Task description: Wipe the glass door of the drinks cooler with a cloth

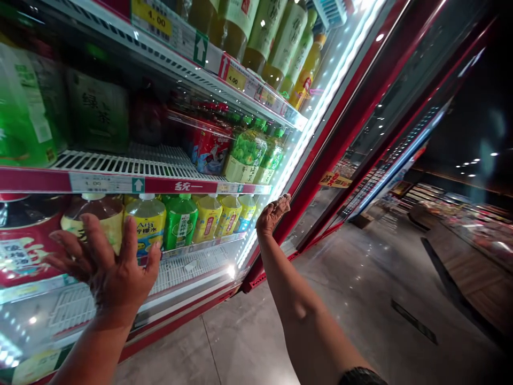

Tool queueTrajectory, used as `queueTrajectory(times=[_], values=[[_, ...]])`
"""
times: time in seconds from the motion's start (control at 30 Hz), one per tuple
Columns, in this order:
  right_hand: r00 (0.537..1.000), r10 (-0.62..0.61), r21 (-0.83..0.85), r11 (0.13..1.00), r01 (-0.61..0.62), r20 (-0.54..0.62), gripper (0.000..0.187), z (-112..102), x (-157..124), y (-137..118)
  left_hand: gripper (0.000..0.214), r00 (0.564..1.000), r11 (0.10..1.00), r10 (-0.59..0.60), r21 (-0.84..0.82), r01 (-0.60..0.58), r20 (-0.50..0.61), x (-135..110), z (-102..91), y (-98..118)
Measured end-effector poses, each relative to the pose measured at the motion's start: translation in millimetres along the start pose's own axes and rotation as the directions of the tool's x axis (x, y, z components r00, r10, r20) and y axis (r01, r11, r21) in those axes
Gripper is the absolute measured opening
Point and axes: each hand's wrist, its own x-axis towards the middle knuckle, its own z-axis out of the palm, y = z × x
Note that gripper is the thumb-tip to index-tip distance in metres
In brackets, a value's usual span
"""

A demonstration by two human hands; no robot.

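Note:
My left hand (116, 267) is open, its fingers spread in front of the lower shelf of a lit drinks cooler. Behind the fingers stand a yellow-labelled lemon drink bottle (145, 220) and a pale-labelled bottle (94, 206); I see no grip on either. A green-labelled bottle (181, 222) is just to the right. My right hand (272, 215) reaches to the red door frame (304, 187) at the cooler's right edge. Its fingers look bent, with a pale patch at the tips. What they hold, if anything, I cannot make out.
A middle shelf (160, 184) carries green bottles and red packs (212, 149). More bottles (276, 48) line the shelf above. Yellow price tags (154, 16) hang on the upper edge. To the right are a grey tiled floor (340, 299) and a wood-sided display counter (460, 272).

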Motion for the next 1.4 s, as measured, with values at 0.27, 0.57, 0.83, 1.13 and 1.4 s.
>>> queueTrajectory(times=[0.27, 0.57, 0.83, 1.13, 1.4], values=[[0.911, -0.367, -0.004, 0.927, 0.375, 0.19, 0.065, 4.7, -37.9, -38.9, 0.101, 0.99, 0.961, 0.13, 0.252, -0.113, -0.048, 3.4, 9.2, -6.4], [0.95, -0.294, -0.071, 0.95, 0.302, 0.106, 0.069, 6.5, -38.9, -41.1, 0.103, 0.991, 0.956, 0.131, 0.265, -0.129, 0.011, 1.0, 6.6, -4.6], [0.841, -0.502, -0.046, 0.853, 0.52, 0.202, 0.072, -3.6, -45.3, -43.7, 0.098, 0.974, 0.93, 0.207, 0.292, -0.225, 0.091, 12.4, 19.4, 19.9], [0.682, -0.669, 0.06, 0.725, 0.686, 0.296, 0.047, -8.7, -62.7, -47.4, 0.103, 0.962, 0.908, 0.231, 0.322, -0.267, 0.147, 19.8, 30.0, 6.0], [0.796, -0.551, 0.041, 0.828, 0.56, 0.251, 0.052, -3.0, -51.7, -79.1, 0.102, 0.954, 0.893, 0.217, 0.354, -0.279, 0.205, 17.6, 20.7, 0.4]])
